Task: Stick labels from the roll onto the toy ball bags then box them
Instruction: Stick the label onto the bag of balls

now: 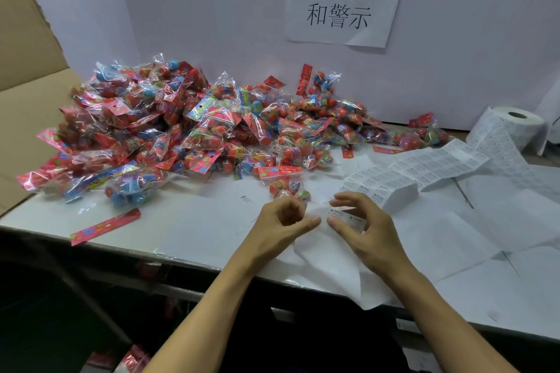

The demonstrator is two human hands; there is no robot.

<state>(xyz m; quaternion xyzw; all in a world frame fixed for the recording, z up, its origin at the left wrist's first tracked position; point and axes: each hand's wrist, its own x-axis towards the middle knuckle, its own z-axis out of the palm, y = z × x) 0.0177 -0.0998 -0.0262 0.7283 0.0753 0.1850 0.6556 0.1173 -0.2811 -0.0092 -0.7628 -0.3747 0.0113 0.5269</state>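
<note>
My left hand (pixel 285 221) and my right hand (pixel 363 221) meet at the table's front edge. The right thumb and fingers pinch a small white printed label (pixel 345 217). My left hand is curled, its thumb on the edge of the white backing paper (pixel 330 266) that hangs over the table edge. A toy ball bag (pixel 288 185) with a red header lies just beyond my fingers. The label strip (pixel 424 166) runs back to the roll (pixel 515 124) at the far right. A big pile of toy ball bags (pixel 181 124) covers the left and middle of the table.
An open cardboard box (pixel 30 79) stands at the left. A loose red header card (pixel 106 225) lies near the front edge of the table (pixel 197 221). A white partition with a paper sign (pixel 345 0) closes the back. White sheets (pixel 485 239) cover the right.
</note>
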